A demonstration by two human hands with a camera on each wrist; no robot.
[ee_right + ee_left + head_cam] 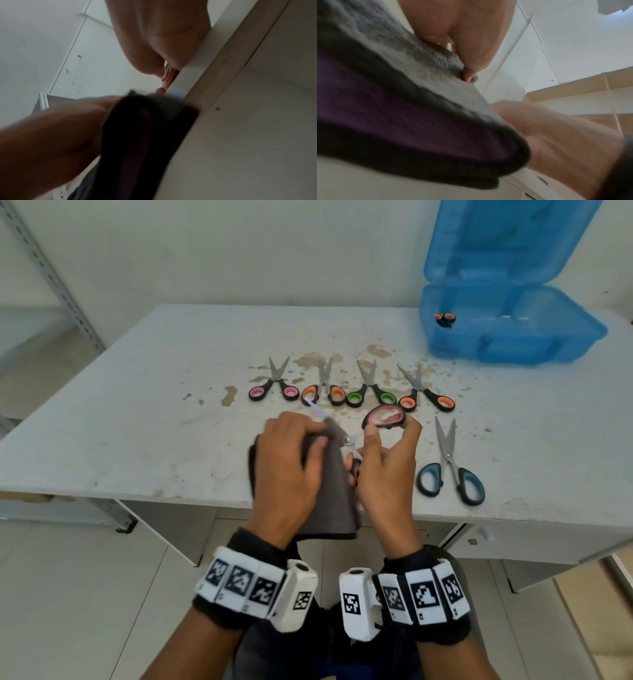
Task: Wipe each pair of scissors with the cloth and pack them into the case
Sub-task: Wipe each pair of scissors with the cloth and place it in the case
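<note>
Right now the left hand (287,470) has its fingers clamped on a grey cloth (334,494), folded over one blade of the red-handled scissors (371,428), while the right hand (387,470) pinches their handle loops at centre frame. Beyond on the worktop (137,412) lie five more pairs, and the open blue case (507,337) sits upper right.

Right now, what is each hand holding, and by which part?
The right hand grips the red-handled scissors by their handle loops. The left hand holds the grey cloth, bunched around one blade.
</note>
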